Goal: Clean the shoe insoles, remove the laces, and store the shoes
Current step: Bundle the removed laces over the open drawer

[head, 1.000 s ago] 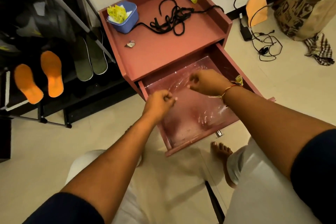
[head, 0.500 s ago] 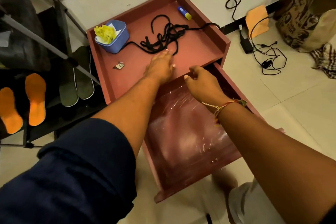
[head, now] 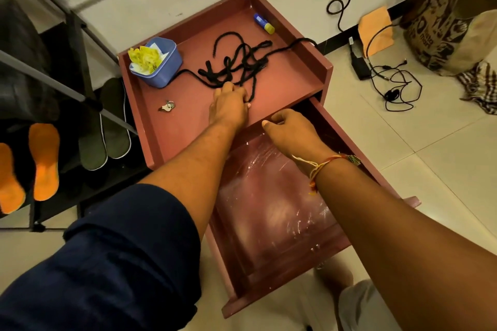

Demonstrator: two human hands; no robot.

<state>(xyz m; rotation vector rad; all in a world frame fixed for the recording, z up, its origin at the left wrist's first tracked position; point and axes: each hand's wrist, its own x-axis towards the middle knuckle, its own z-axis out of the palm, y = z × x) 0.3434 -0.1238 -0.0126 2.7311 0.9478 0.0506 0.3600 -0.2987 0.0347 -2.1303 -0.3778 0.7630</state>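
Black woven shoelaces (head: 236,67) lie in a loose tangle on the top of the reddish-brown wooden cabinet (head: 188,121), toward its far side. In the head view, the left hand (head: 228,106) rests on that top with its fingers curled onto the near loops of the tangle; whether it has closed on a strand I cannot tell. The right hand (head: 291,133) hovers half-curled and empty over the far edge of the open reddish drawer lined with clear plastic film (head: 269,212), just below the cabinet top.

One long strand runs left, past the blue plastic tub holding yellow cloth (head: 154,62). A quick pull on the tangle could drag that strand against the tub and tip it. The small bunch of metal keys (head: 166,106) near the left hand could also be swept along. A partial grab would likely leave loops trailing over the drawer's edge.

Against the frame half a second back, the left hand has crept farther onto the laces. The right hand stays at the drawer's far edge, and the camera has come a little closer.
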